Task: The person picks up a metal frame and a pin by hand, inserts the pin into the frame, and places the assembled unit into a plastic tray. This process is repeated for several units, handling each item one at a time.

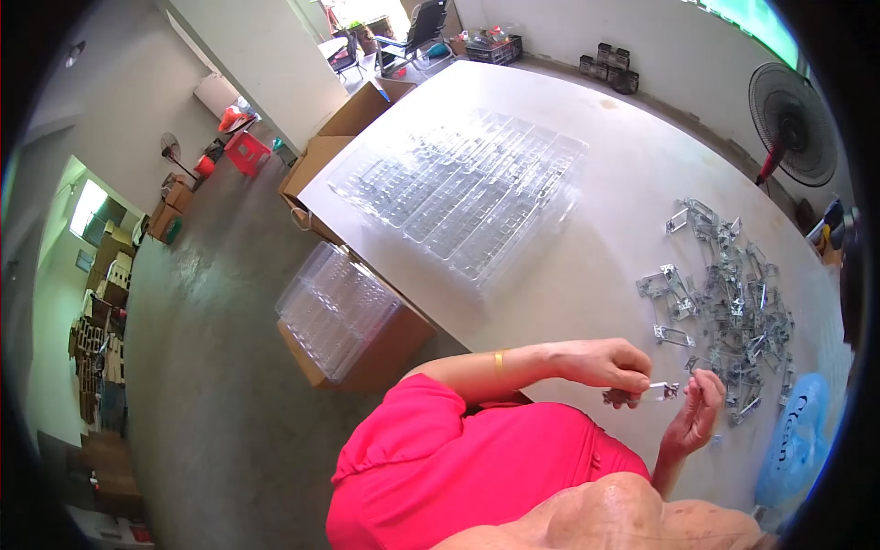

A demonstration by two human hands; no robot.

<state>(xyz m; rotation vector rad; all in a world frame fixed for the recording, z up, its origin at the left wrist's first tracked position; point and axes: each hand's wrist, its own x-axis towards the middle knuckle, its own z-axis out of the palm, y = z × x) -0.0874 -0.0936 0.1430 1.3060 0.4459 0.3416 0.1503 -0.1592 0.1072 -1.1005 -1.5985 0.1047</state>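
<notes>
My left hand (607, 365), with a yellow band on its wrist, is closed on a small shiny metal bracket (658, 392). One end of the bracket sticks out to the right, and more metal shows beneath the fingers. Just beyond that end is my right hand (698, 412), its fingers slightly bent and apart; I see nothing held in it. A loose pile of similar metal brackets (733, 302) lies on the white table (541, 316) past my right hand. Clear plastic trays (467, 192) with rows of compartments lie farther back on the table.
A blue plastic bag (796, 440) lies at the right. More clear trays (337, 312) rest on a cardboard box (403, 344) beside the table's left edge. Another open carton (335, 137) stands behind it. A fan (790, 124) is at the far right; a red stool (247, 152) stands on the floor.
</notes>
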